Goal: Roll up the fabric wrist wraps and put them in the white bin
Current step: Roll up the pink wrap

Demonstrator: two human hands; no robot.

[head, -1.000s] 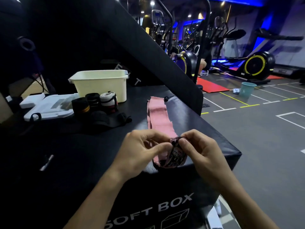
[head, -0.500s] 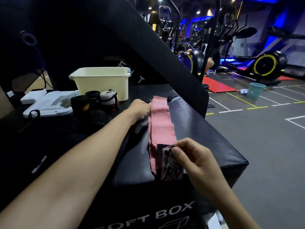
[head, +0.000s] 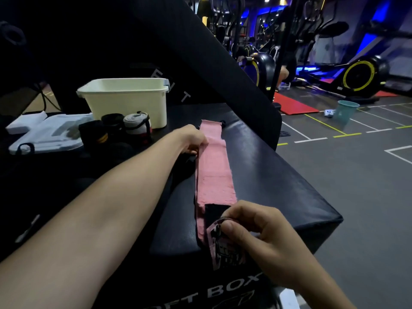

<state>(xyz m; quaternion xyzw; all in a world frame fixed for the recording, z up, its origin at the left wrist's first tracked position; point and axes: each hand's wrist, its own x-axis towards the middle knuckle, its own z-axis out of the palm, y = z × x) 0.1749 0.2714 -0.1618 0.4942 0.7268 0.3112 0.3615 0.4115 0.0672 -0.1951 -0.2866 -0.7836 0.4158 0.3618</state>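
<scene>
1. Two hands work one pink wrist wrap [head: 214, 168], laid lengthwise on the black soft box [head: 278, 175] — flat and straight, probably so it rolls evenly.
2. Left hand [head: 191, 140] presses the far end, likely to keep the strip taut.
3. Right hand [head: 256, 228] pinches the printed near end at the box's front edge — the roll's likely starting point.
4. White bin [head: 127, 101] stands behind three rolled wraps [head: 116, 128], well apart from the pink one.
</scene>
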